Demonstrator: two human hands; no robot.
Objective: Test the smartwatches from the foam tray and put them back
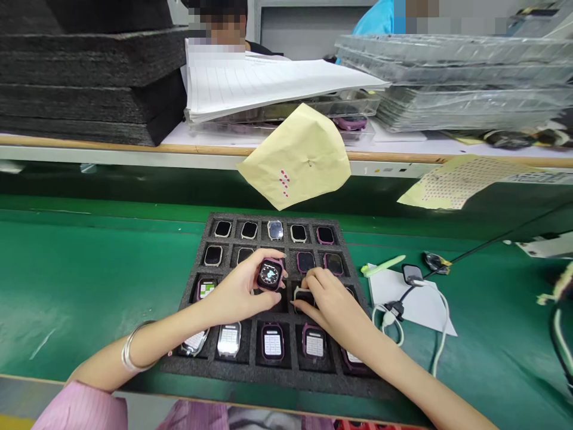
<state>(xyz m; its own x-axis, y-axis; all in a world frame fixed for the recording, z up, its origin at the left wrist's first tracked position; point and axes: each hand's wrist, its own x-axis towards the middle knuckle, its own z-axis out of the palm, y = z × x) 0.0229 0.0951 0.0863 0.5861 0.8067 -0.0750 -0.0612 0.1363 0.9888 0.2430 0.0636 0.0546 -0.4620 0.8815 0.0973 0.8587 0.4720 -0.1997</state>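
My left hand (pixel 255 286) is closed around a purple smartwatch (pixel 270 274), its lit screen showing a dial, above the black foam tray (pixel 286 371). To its right, my right hand (pixel 323 295) has thumb and fingers on a pale-framed smartwatch (pixel 304 295) with a dark screen, at a compartment of the tray; whether it is lifted I cannot tell. Several more watches sit in the compartments. A purple watch (pixel 272 342) in the front row has a lit white grid screen, while a watch (pixel 249 230) in the back row is dark. My forearms hide parts of the tray.
Right of the tray lie a white paper (pixel 403 298), a pale green pen (pixel 385 265), a dark square device (pixel 412 273) and a white cable (pixel 445 322). The shelf behind carries black foam trays (pixel 80 65) and clear plastic trays (pixel 465 71). A yellow paper (pixel 299 158) hangs from its edge.
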